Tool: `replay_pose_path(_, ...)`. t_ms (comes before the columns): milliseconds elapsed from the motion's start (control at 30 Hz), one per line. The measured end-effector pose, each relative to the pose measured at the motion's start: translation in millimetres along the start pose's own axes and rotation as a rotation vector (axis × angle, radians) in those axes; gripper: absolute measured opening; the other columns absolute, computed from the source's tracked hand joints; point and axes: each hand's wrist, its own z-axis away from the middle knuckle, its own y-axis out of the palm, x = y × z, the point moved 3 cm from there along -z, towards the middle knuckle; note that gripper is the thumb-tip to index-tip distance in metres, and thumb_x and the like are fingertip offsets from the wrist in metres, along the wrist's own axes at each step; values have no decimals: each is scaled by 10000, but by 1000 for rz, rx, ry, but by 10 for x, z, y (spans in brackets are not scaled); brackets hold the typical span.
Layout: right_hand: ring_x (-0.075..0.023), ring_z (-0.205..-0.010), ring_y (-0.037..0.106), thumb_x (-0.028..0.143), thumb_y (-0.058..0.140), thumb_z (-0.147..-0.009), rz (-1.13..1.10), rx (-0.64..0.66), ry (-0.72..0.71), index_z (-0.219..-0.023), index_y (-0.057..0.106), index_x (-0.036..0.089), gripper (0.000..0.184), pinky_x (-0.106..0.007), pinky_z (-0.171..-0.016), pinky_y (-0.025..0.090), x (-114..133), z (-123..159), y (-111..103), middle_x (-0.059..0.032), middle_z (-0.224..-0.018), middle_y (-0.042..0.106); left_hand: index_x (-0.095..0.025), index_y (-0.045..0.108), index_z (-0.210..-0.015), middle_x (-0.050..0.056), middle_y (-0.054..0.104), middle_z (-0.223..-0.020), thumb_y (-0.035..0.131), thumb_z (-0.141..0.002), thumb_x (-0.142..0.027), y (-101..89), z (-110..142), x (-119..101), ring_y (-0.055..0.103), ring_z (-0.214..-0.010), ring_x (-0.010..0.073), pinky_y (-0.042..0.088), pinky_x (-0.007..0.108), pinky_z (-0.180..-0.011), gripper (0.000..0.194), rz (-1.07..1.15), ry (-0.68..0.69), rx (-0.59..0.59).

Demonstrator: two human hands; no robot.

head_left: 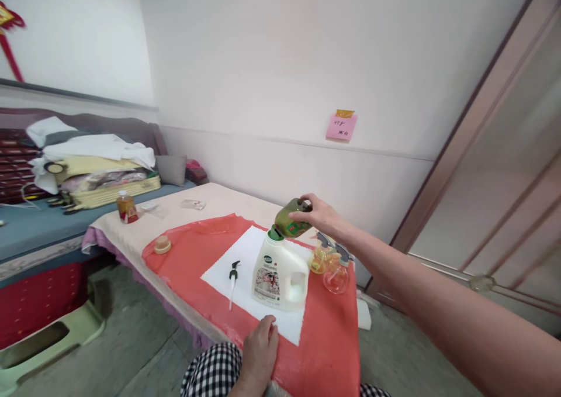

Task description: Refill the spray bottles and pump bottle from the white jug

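My right hand [319, 213] is closed around a green bottle [289, 220]. The bottle is tipped nearly on its side, with its neck at the mouth of a big white detergent jug [265, 294]. The jug stands upright on a white sheet [236, 251] and has a printed label and a side handle. My left hand [262, 347] lies at the near edge of the sheet, fingers forward, holding nothing visible. A dark pump head with a white tube [232, 280] rests on the sheet left of the jug.
Red plastic [193, 251] covers part of the table. Two clear spray bottles [336, 277] stand to the right of the jug. A round tan object [162, 245] and an amber bottle [127, 209] sit at left. A stool [56, 332] stands beside the table.
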Motion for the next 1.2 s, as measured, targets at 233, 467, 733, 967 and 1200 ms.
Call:
replay_pose_path(233, -248, -943, 614, 498, 749, -654, 78, -4, -99, -1186, 587, 255, 607, -351, -763, 484, 130, -133, 30, -75, -1088, 665, -246, 652, -1018, 29, 758, -953, 405, -935, -227, 7, -6, 14, 707, -878, 184, 494, 271, -768, 262, 16, -14, 12)
replay_pose_path(467, -254, -993, 596, 443, 746, -660, 164, 0, -163, -1202, 610, 238, 595, -349, -807, 466, 340, -132, 46, -88, -1164, 653, -246, 645, -992, 24, 749, -923, 416, -933, -210, 5, -44, 2, 697, -860, 178, 471, 256, -751, 239, -9, -40, 35)
replay_pose_path(733, -280, -1024, 586, 483, 756, -649, 213, -19, -208, -1207, 607, 257, 620, -376, -843, 455, 303, -146, 91, -86, -1161, 639, -242, 643, -977, 21, 738, -887, 417, -940, -213, -6, -40, -20, 685, -833, 174, 450, 248, -738, 231, -50, -55, 61)
replay_pose_path(967, -277, -1001, 593, 481, 762, -650, 191, -25, -208, -1177, 620, 272, 584, -380, -834, 465, 250, -125, 75, -83, -1145, 647, -248, 644, -969, 22, 742, -900, 426, -934, -210, 20, -57, -4, 685, -861, 175, 446, 244, -746, 224, -51, -67, 70)
replay_pose_path(1200, -295, -1048, 576, 448, 813, -585, 93, -52, -194, -1159, 641, 271, 625, -421, -910, 449, 235, -114, 72, -83, -1141, 643, -237, 638, -965, 29, 736, -881, 409, -936, -212, 11, -54, -14, 677, -824, 185, 439, 259, -729, 232, -40, -72, 69)
